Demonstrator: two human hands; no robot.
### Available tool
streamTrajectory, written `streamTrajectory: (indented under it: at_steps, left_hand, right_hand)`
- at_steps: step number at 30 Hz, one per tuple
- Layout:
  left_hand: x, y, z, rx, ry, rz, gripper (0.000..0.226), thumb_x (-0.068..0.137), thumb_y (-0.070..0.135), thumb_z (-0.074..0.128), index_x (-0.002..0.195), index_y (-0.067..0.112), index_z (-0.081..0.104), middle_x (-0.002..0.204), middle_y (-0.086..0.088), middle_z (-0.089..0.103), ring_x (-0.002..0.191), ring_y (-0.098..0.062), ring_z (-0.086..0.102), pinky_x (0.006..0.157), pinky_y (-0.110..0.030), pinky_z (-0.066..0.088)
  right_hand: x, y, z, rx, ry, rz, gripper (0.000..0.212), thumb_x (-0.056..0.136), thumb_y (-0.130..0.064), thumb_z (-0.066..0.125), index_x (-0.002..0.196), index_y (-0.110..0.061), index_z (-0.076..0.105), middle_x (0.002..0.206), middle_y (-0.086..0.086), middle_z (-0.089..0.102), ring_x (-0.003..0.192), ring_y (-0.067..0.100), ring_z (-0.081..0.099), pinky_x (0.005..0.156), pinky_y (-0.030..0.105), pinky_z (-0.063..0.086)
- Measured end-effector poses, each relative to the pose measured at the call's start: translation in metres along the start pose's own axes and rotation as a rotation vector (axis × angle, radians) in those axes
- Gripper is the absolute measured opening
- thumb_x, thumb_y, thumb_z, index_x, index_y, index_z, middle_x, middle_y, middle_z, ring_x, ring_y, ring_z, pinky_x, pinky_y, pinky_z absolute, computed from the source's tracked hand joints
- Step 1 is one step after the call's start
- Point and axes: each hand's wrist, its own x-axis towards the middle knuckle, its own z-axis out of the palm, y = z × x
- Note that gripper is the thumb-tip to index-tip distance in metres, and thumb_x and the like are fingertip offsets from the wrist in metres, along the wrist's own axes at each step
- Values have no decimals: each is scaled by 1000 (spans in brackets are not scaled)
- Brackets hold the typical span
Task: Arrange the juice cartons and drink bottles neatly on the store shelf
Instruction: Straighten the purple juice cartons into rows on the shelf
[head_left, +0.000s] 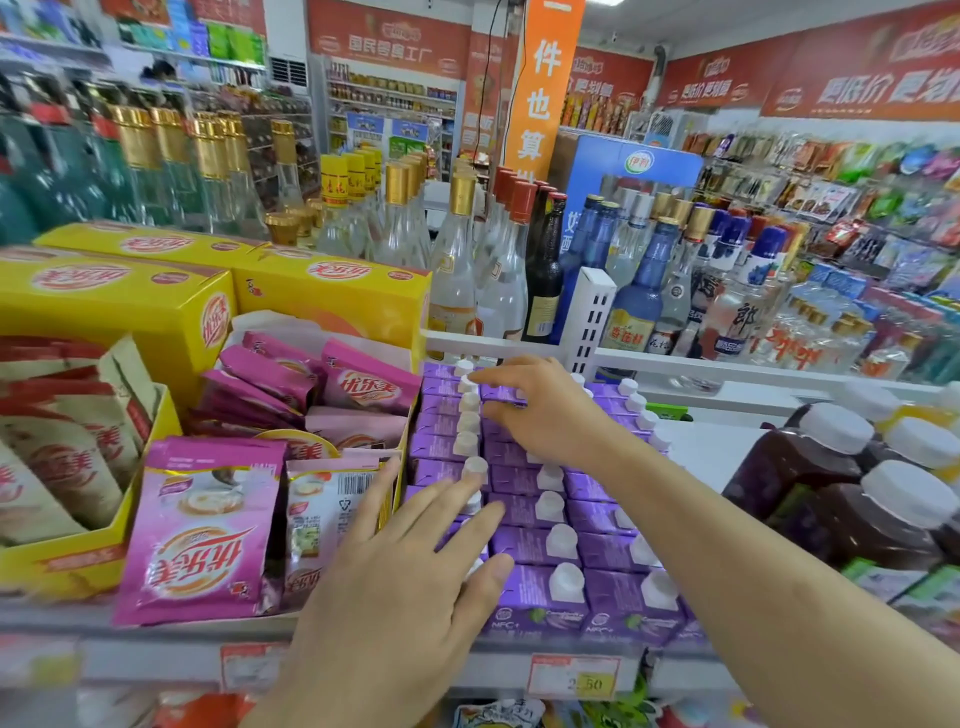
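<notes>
Purple juice cartons (535, 545) with white caps stand in three rows running back on the shelf (717, 447). My right hand (540, 410) reaches to the back of the middle row, its curled fingers on the top of a rear purple carton (501, 393). My left hand (415, 566) lies flat with straight fingers over the front cartons of the left row, fingertips touching their tops. Dark juice bottles (826, 457) with white caps stand to the right.
Pink milk-tea packets (202, 530) in a yellow display box (57, 566) sit left of the cartons. Glass liquor bottles (457, 260) line the shelf behind a white rail. A price tag (574, 675) hangs on the shelf's front edge. Snack racks fill the right wall.
</notes>
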Motion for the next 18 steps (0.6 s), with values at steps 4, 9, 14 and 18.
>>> streamTrajectory:
  at_steps: [4, 9, 14, 18]
  left_hand:
    - [-1, -1, 1, 0, 1, 2, 54, 111, 57, 25, 145, 37, 61, 156, 15, 53, 143, -6, 51, 127, -50, 12]
    - [0, -3, 4, -5, 19, 6, 53, 110, 58, 26, 145, 38, 62, 156, 16, 53, 141, -6, 52, 127, -50, 14]
    - [1, -4, 4, 18, 31, 20, 57, 110, 58, 24, 143, 35, 65, 154, 13, 56, 139, -8, 56, 126, -52, 15]
    - [1, -4, 4, 23, 25, 17, 57, 111, 58, 24, 143, 35, 64, 154, 13, 56, 139, -8, 56, 126, -52, 14]
  right_hand:
    - [-26, 18, -23, 80, 211, 171, 28, 102, -18, 67, 128, -26, 76, 120, -11, 66, 109, 8, 58, 91, 24, 44]
    - [-45, 54, -32, 57, 412, 398, 23, 97, -11, 69, 117, -18, 80, 117, 1, 75, 100, 19, 66, 81, 25, 43]
    - [-50, 70, -27, -79, 350, 605, 22, 95, -17, 65, 116, -9, 69, 127, 16, 63, 113, 34, 57, 82, 33, 41]
    - [-47, 65, -34, -76, 342, 674, 16, 92, -6, 62, 106, -5, 68, 110, 16, 68, 86, 28, 50, 72, 32, 44]
